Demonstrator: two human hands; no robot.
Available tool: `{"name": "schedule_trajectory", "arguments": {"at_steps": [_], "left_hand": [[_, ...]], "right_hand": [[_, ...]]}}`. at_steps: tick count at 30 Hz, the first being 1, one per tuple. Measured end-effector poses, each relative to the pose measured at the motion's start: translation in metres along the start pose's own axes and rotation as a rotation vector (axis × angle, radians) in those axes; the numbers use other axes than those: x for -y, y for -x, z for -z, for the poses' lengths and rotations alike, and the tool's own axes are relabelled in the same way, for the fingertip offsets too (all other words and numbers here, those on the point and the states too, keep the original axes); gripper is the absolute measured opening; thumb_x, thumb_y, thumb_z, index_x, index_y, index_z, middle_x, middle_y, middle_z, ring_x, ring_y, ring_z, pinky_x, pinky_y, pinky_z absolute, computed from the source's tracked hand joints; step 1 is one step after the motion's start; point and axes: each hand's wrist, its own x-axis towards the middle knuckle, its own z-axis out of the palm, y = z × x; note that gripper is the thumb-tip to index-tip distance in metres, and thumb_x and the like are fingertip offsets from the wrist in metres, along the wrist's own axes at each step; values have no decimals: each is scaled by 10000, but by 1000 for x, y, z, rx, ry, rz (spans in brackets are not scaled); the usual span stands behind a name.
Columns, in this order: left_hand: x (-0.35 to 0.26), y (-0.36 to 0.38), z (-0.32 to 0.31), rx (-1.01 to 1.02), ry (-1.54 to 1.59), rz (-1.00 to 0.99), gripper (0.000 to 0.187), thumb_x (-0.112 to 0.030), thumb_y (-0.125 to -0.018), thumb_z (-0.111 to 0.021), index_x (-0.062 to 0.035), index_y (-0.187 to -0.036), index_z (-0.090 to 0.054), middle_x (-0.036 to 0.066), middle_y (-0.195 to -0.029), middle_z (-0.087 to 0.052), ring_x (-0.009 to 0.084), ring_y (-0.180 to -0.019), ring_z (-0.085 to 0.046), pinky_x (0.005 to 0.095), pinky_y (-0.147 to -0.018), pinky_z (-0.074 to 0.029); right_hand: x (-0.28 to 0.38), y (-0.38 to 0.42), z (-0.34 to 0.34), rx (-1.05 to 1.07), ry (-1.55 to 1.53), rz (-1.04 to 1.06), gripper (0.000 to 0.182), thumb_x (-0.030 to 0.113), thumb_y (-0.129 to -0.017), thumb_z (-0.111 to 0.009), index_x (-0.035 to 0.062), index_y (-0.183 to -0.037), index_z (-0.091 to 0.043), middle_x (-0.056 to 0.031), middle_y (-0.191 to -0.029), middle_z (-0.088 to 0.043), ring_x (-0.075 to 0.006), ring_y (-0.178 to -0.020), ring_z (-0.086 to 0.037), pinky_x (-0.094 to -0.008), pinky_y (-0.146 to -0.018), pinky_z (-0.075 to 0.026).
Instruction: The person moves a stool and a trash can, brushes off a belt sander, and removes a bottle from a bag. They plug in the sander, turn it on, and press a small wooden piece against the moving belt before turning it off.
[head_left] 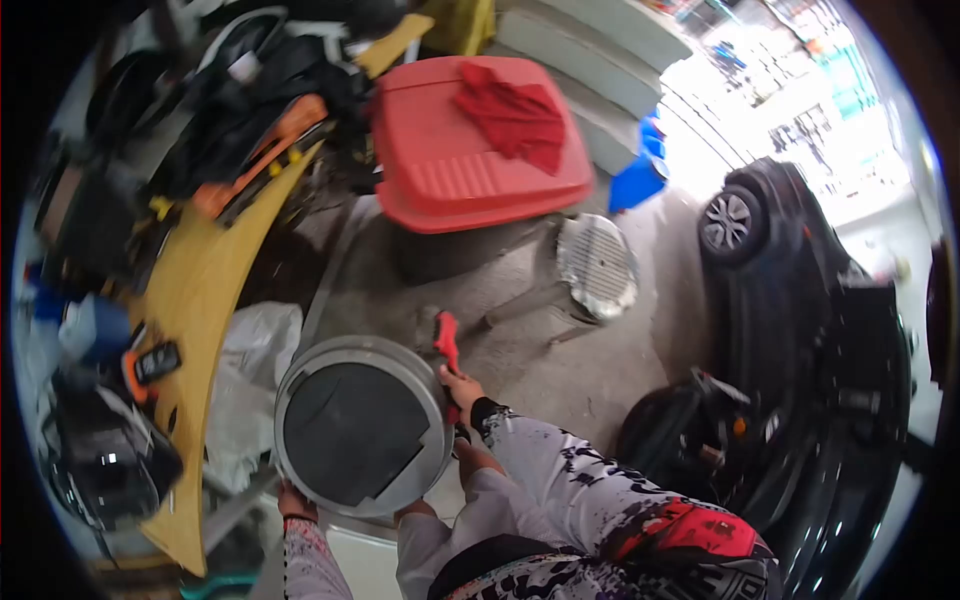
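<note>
A round grey metal drum or tub point(363, 350) with a dark disc point(350, 430) inside stands in front of my body. My left hand point(297, 502) is at its lower left rim; its fingers are partly hidden by the rim. My right hand point(460, 388) is beside the right rim, with its fingers wrapped round a red-handled tool point(446, 345) that points up and away from me.
Beyond stands a red plastic lid point(430, 120) with a red cloth point(520, 120) on it. A worn stool point(597, 268) is right of it. A curved wooden table point(215, 270) with a helmet point(105, 460) lies left; a black car point(780, 330) is right.
</note>
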Motion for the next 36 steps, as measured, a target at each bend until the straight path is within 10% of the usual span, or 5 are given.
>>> {"name": "schedule_trajectory", "arguments": {"at_steps": [3,11,19,31,36], "left_hand": [[-41,-9,-27,-202,448,289,415,-325,-1031,-439,-157,-1409,-471,96,-1428,-512,310,-1312,-486,519,-1055,-421],[-70,-35,-43,-114,250,211,380,-202,-949,-578,-99,-1313,-540,141,-1263,-623,338,-1103,-631,501,-909,-548],[-141,16,-181,400,117,161,368,-176,-974,-455,-24,-1300,-531,191,-1239,-629,365,-1061,-658,496,-898,-567],[-333,236,-598,557,-65,-158,299,-170,-962,-531,-11,-1201,-616,125,-1154,-681,256,-985,-678,375,-847,-541],[-433,186,-747,1130,-24,-274,385,-199,-985,-536,-10,-1321,-545,92,-1311,-617,240,-1201,-577,384,-1054,-427]], "right_hand": [[-17,-15,6,-14,40,31,786,528,-798,-784,-4,-1333,-564,-131,-1253,-632,-195,-1117,-596,-345,-940,-462],[-53,33,41,-20,-167,-45,607,410,-833,-791,-46,-1202,-635,-133,-1139,-676,-211,-953,-657,-364,-849,-519],[27,196,174,-8,-496,84,462,326,-922,-711,-18,-1214,-613,-111,-1063,-690,-195,-896,-672,-360,-805,-549],[273,421,461,-126,-447,556,551,377,-934,-686,-95,-1205,-597,-159,-1087,-684,-214,-904,-678,-352,-809,-541],[452,455,537,-75,-382,614,443,340,-952,-668,-55,-1144,-614,-133,-1060,-682,-195,-885,-678,-373,-762,-564]]}}
